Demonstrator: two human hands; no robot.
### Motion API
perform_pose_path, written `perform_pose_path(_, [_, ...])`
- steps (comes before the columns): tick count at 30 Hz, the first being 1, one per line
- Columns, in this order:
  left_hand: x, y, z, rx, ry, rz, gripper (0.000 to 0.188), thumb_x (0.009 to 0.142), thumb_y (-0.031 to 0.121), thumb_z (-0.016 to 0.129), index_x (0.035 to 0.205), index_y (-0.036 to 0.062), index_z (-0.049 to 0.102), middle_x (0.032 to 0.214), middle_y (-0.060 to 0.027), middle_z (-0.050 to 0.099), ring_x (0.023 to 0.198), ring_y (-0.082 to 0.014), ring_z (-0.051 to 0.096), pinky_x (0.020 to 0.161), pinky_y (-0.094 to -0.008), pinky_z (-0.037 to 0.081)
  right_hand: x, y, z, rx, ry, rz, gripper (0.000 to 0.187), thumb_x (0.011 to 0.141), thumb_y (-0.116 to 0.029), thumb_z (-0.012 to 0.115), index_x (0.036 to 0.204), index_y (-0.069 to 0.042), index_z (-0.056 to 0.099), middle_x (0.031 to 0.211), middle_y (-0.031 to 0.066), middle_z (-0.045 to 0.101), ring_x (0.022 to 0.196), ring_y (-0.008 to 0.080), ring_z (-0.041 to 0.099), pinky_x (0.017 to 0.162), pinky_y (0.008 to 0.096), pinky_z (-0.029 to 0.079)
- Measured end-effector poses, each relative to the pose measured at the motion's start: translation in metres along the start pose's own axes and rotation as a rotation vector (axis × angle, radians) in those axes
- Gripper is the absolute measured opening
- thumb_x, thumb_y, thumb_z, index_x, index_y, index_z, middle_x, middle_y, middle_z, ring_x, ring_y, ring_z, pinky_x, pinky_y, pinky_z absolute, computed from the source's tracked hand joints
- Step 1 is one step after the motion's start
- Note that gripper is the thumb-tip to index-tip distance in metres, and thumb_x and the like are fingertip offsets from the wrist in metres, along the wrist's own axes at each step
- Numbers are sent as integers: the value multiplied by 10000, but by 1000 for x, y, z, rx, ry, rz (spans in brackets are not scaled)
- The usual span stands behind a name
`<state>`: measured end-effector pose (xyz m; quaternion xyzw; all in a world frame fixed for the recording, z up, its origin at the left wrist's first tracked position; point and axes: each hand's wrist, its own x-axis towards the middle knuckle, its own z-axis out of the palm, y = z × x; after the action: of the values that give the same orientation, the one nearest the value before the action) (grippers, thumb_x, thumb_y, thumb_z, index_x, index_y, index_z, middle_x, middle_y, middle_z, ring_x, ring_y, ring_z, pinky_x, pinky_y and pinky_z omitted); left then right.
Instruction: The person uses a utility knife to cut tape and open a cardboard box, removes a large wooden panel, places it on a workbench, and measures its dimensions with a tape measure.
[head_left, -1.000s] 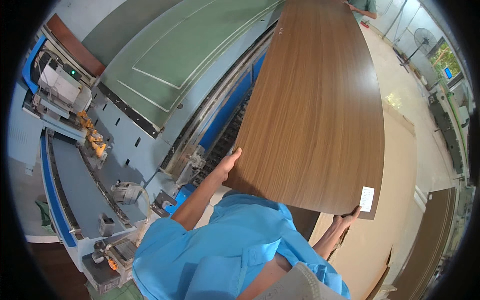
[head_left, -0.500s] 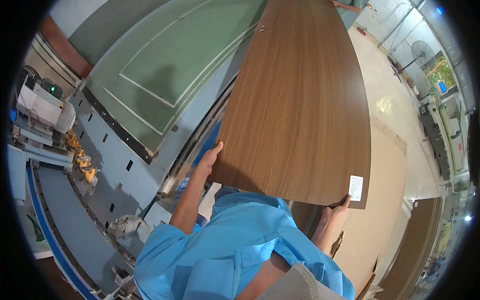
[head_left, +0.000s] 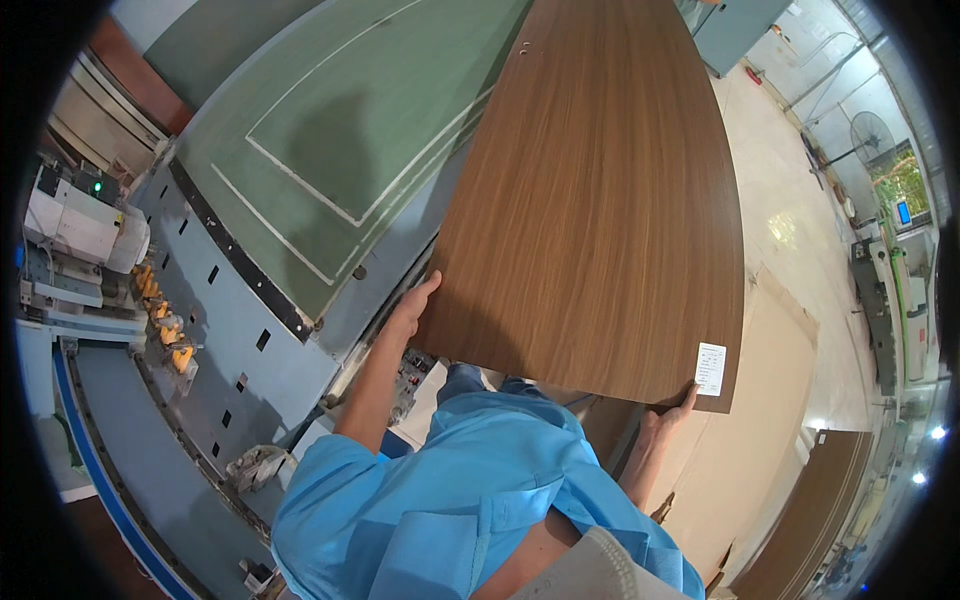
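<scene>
A long brown wood-grain panel (head_left: 590, 200) stretches away from me, with two small holes near its far left edge. My left hand (head_left: 413, 305) grips its near left corner, thumb on top and the other fingers hidden beneath. My right hand (head_left: 667, 422) holds the near edge by the right corner. Its thumb lies just below a white paper label (head_left: 710, 369) stuck on the panel. The panel's far end runs out of the picture at the top.
On the left stands a large machine with a green bed (head_left: 335, 160) and a grey-blue frame (head_left: 255, 385). A white machine head (head_left: 85, 215) carries yellow parts (head_left: 170, 325). To the right lies a cardboard sheet (head_left: 765, 410), with another brown panel (head_left: 805, 510) and a fan (head_left: 872, 135) beyond.
The panel has shifted slightly left relative to the floor, away from the cardboard, and both hands keep their grip. Another person's arm at the far end has mostly left the view; a grey cabinet shows there.
</scene>
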<state>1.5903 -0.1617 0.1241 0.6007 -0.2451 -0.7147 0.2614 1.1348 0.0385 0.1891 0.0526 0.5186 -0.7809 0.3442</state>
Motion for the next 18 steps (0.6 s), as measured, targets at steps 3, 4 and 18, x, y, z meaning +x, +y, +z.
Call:
perform_pose_path(3, [7, 13, -11, -4, 32, 65, 881, 905, 621, 607, 1496, 4, 392, 1535, -197, 406, 1412, -304, 387, 1155, -420, 282, 2, 7, 13, -1, -28, 41, 614, 973, -467, 572, 1471, -144, 417, 1480, 80, 430, 1367, 268, 405, 1105, 502, 352])
perform_pose_path(4, [9, 16, -15, -12, 41, 48, 847, 917, 601, 604, 1476, -8, 417, 1509, -191, 441, 1390, -295, 415, 1146, -405, 297, 2, 9, 17, 28, 20, 72, 599, 979, -456, 566, 1466, -138, 425, 1472, 79, 439, 1362, 264, 411, 1103, 499, 353])
perform_pose_path(18, [-9, 18, -47, 512, 462, 321, 655, 894, 482, 667, 1255, -55, 561, 1290, -228, 603, 1194, -380, 571, 975, -435, 446, -44, 14, 51, -13, -73, 83, 567, 929, -443, 665, 1383, -141, 509, 1343, 49, 542, 1253, 251, 500, 1022, 480, 423])
